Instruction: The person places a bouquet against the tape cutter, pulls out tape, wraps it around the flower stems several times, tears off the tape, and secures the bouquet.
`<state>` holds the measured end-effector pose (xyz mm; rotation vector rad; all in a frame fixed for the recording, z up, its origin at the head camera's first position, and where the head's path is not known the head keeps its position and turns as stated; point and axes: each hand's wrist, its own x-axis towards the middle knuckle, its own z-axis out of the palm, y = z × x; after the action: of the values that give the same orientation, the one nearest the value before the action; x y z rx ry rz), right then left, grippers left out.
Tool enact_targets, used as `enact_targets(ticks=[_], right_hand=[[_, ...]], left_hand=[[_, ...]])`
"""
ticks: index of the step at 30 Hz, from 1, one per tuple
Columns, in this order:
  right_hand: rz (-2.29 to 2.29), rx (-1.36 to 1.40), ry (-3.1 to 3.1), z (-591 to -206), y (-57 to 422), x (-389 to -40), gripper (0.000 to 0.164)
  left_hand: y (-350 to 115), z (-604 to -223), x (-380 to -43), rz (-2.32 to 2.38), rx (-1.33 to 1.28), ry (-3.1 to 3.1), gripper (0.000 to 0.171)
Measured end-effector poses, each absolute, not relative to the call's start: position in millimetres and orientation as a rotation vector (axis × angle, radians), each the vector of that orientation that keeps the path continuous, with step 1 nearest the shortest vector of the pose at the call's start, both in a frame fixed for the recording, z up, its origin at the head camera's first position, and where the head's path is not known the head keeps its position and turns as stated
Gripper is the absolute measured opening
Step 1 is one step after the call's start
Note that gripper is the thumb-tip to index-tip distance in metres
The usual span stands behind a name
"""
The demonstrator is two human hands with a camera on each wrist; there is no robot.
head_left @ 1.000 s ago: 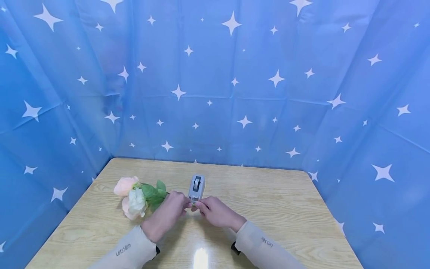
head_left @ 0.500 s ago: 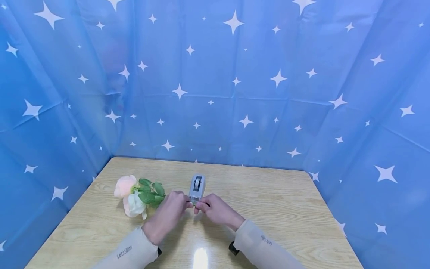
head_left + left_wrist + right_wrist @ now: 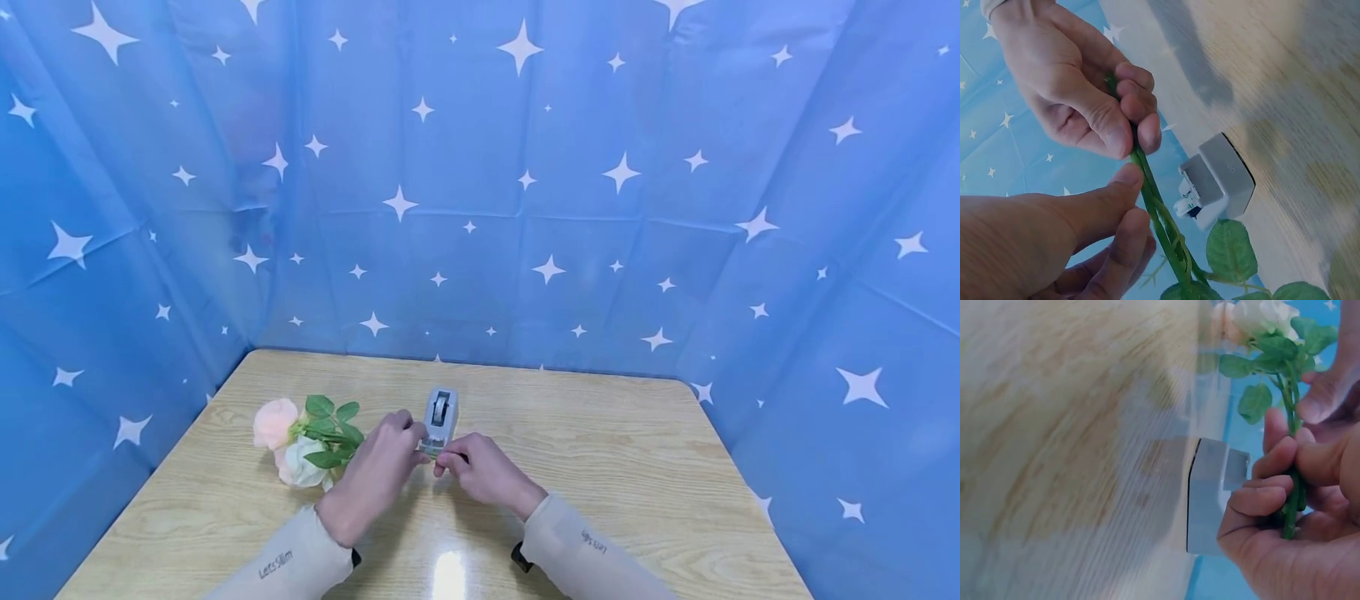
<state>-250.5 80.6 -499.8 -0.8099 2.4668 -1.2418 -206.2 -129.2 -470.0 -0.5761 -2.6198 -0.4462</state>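
My right hand (image 3: 480,472) grips the lower ends of green artificial flower stems (image 3: 1166,234), with thumb and fingers curled round them. The bunch reaches left to pale pink and white blooms (image 3: 303,460), with green leaves (image 3: 1255,403) below the heads. My left hand (image 3: 381,468) is just above the right one along the stems. In the left wrist view its thumb touches the stems and a fingertip lies close beside them; whether they pinch is unclear. Right behind both hands stands a light grey tape dispenser (image 3: 441,414) with a clear roll in it.
The wooden table (image 3: 600,450) extends to both sides and behind the dispenser. A blue curtain (image 3: 480,242) with white stars hangs along its back and sides. Light sleeves cover both forearms, and a bright reflection lies near the front.
The flower bunch has turned about its stems, so leaves and blooms lie differently. My left index finger has lifted away from the thumb. The right hand and dispenser stay almost still.
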Motion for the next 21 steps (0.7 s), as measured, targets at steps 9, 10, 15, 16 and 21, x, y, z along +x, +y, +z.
enact_targets(ticks=[9,10,15,16,21], right_hand=[[-1.213,-0.833,2.575,-503.1,79.5,-250.3,0.025],[-1.209,-0.83,2.59,-503.5,79.0,-250.0,0.025],[-1.205,-0.82,2.65,-505.3,76.8,-247.2,0.021],[-1.209,-0.817,2.656,-505.8,76.9,-246.8,0.021],[-1.259,-0.788,2.674,-508.6,78.0,-246.5,0.019]], left_hand=[[-127.7,-469.7,-207.1,-0.415,-0.59,-2.615,0.024],[-127.8,-469.3,-208.1,-0.406,-0.587,-2.629,0.024],[-126.6,-469.8,-210.2,-0.421,-0.573,-2.674,0.018],[-126.4,-470.6,-209.5,-0.427,-0.569,-2.669,0.018],[-125.2,-474.4,-207.9,-0.414,-0.564,-2.641,0.021]])
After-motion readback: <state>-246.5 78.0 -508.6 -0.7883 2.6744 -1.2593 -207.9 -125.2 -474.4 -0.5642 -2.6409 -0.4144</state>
